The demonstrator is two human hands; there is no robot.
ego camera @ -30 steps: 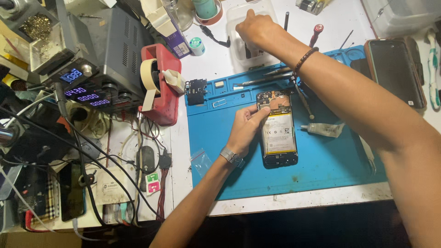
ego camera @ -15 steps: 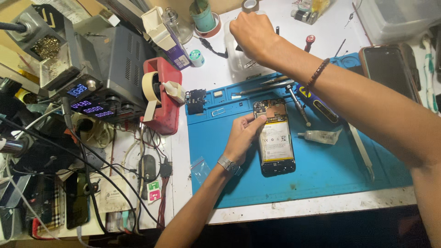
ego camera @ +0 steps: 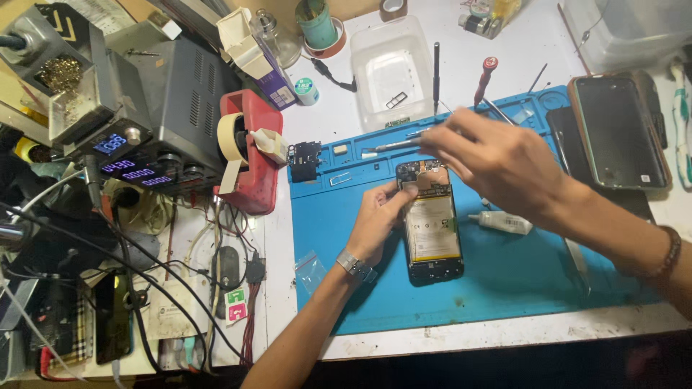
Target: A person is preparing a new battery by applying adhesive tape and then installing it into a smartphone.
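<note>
The left hand [ego camera: 378,220] grips the opened phone [ego camera: 431,220] by its side. The right hand [ego camera: 497,158], above the phone's top, pinches tweezers [ego camera: 393,145]. A glue tube [ego camera: 501,222] lies beside the phone.

left hand [ego camera: 380,222] curled, right hand [ego camera: 490,160] pinching

Both forearms are bare, with no sleeves in view. The left hand [ego camera: 375,227] has a silver metal watch band [ego camera: 355,266] at its wrist. The right hand [ego camera: 497,162] wears a dark beaded bracelet [ego camera: 670,253] at its wrist.
</note>
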